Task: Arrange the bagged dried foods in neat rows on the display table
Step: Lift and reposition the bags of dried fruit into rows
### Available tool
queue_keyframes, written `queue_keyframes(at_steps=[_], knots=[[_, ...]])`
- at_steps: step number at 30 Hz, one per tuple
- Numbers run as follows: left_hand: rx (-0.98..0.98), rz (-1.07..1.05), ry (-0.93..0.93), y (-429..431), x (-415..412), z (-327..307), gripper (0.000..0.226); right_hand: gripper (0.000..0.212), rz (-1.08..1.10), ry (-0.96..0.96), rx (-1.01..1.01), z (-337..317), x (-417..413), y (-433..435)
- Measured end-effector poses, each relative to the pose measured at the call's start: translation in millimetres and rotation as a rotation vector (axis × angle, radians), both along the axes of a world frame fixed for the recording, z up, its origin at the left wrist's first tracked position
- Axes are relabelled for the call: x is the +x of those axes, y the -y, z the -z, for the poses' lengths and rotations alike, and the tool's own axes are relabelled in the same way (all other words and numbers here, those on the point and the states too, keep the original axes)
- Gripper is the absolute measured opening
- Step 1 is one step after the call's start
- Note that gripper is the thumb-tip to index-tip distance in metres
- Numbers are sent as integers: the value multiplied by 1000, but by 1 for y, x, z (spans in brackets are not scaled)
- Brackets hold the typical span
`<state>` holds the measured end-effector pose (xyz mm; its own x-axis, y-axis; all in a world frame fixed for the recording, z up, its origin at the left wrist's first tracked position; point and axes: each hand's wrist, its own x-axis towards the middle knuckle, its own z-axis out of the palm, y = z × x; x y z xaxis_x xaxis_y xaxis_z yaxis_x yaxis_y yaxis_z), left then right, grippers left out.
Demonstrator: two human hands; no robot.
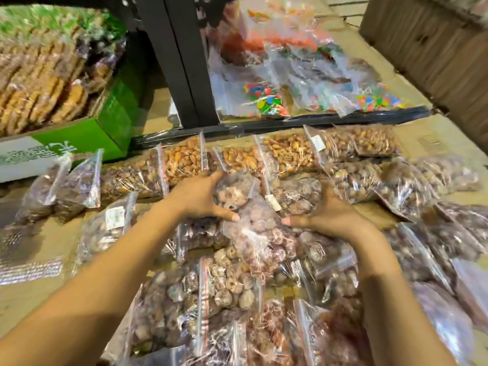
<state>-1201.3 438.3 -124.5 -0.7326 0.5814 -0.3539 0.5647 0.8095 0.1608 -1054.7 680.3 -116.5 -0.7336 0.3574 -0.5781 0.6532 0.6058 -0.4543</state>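
**Both hands on one bag in the middle of the desk**

I see my left hand (pixel 200 199) and right hand (pixel 327 212) at either side of a clear zip bag of pale dried fruit (pixel 253 220), which lies on top of other bags near the middle of the desk (pixel 29 286). The left grip curls round the bag's far left end, thumb pointing right along its near side. The right grip presses against the bag's right side, thumb pointing left; the two thumb tips sit near each other, apart. Both grips are closed on the bag's plastic, fingers partly hidden behind it.

Along the far edge of the desk runs a row of bags of orange-brown nuts (pixel 184 159), standing side by side with their zip strips up. Towards the far left corner stand two dark bags of dried fruit (pixel 66 186), leaning. A bag with a white label (pixel 111 225) lies flat left of my left forearm. The near edge is piled with overlapping bags of wrinkled brown dried food (pixel 224 286), some with red-striped seals. More dark bags (pixel 435 233) crowd the right edge.

Beyond the desk I see a green carton of stacked biscuits (pixel 52 96) at the left, a dark post (pixel 179 62) in the middle, and bags of coloured sweets (pixel 266 99) at the right. The picture is blurred at its borders.
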Motion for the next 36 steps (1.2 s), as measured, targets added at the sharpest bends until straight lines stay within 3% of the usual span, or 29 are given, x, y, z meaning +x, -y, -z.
queue_keyframes(at_steps=[4,9,13,17,19,20,24,27,32,36], knots=[[156,-27,-142,4,10,10,101,135,35,23,6,-1,20,5],[306,-180,-153,6,28,15,94,118,276,-134,8,10,42,24],[821,-503,108,8,57,-6,60,115,388,-247,-113,10,48,26],[1204,-696,61,15,102,-35,44,48,559,-408,-420,-10,73,24],[1265,-705,35,28,125,-39,48,32,620,-469,-517,-28,96,28],[1275,-696,45,37,135,-38,51,39,642,-485,-543,-36,109,32],[1212,-651,64,73,174,-29,71,104,656,-615,-568,-58,158,70],[1190,-563,49,97,203,-31,70,116,663,-625,-527,-79,194,116],[1252,-415,118,153,255,-58,62,68,761,-652,-408,-87,259,199],[1294,-370,330,213,291,-79,56,31,813,-724,-470,-93,312,275]])
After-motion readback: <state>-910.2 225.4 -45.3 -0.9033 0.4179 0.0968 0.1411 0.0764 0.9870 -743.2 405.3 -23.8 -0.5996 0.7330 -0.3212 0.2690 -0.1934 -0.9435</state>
